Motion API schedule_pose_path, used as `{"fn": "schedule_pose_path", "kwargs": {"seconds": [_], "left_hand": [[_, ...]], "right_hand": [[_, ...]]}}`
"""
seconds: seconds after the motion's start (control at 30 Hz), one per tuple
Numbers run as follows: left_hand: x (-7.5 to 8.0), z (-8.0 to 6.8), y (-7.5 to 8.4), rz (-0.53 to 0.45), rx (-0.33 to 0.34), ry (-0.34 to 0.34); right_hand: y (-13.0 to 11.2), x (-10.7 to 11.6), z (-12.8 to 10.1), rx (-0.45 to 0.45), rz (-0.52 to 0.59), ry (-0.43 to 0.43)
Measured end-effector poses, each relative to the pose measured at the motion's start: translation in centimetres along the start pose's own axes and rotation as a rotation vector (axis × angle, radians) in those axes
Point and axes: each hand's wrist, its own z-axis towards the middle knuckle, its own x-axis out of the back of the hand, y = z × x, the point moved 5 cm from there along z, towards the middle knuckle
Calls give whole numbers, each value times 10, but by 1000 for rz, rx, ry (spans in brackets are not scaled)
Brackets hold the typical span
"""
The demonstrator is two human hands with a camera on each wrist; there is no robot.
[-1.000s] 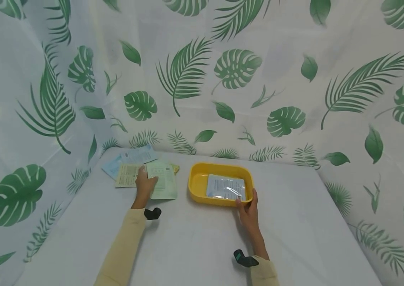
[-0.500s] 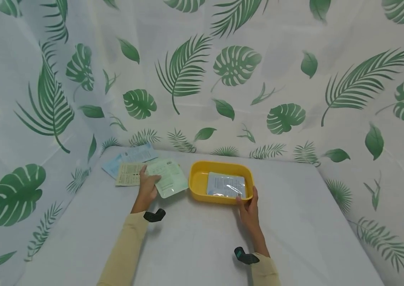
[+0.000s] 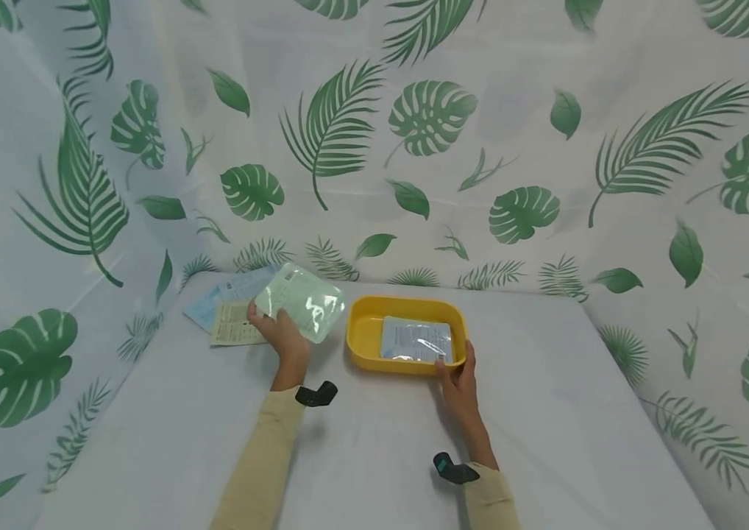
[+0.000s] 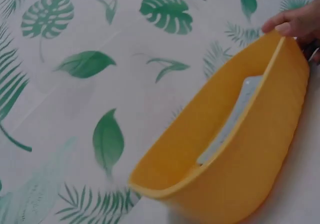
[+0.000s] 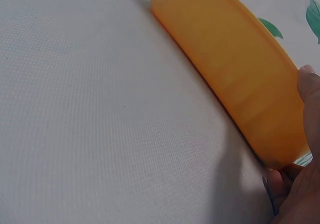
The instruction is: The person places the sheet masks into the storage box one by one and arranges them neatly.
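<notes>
My left hand (image 3: pixel 285 337) pinches a pale green sachet (image 3: pixel 302 300) by its left side, holding it raised and tilted just left of the yellow tray (image 3: pixel 364 361). Part of that sachet also shows, blurred, at the lower left of the left wrist view. At the tray's front right corner, my right hand (image 3: pixel 460 390) grips the rim, thumb on top and fingers around the outer side. Inside the tray lies a light blue sachet (image 3: pixel 416 340) with printed text. In the right wrist view the tray's outer wall (image 5: pixel 230 69) rests on the table.
Left of the tray, a cream printed sachet (image 3: pixel 235 325) lies over light blue sachets (image 3: pixel 205 305) on the white table (image 3: pixel 374 456). A leaf-patterned curtain (image 3: pixel 441 221) rises behind the table's back edge and along both sides.
The left hand has picked the green sachet up from the pile, lifted it and turned it toward the tray. The right hand keeps its grip on the tray.
</notes>
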Motion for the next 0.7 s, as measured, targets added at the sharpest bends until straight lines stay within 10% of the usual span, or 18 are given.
{"fn": "schedule_pose_path", "kwargs": {"seconds": [0.43, 0.7], "left_hand": [[-44, -58, -83, 504, 196, -98], [-57, -76, -93, 1040, 26, -366]], "right_hand": [[-1, 6, -1, -15, -7, 11], [1, 0, -1, -23, 14, 15]]}}
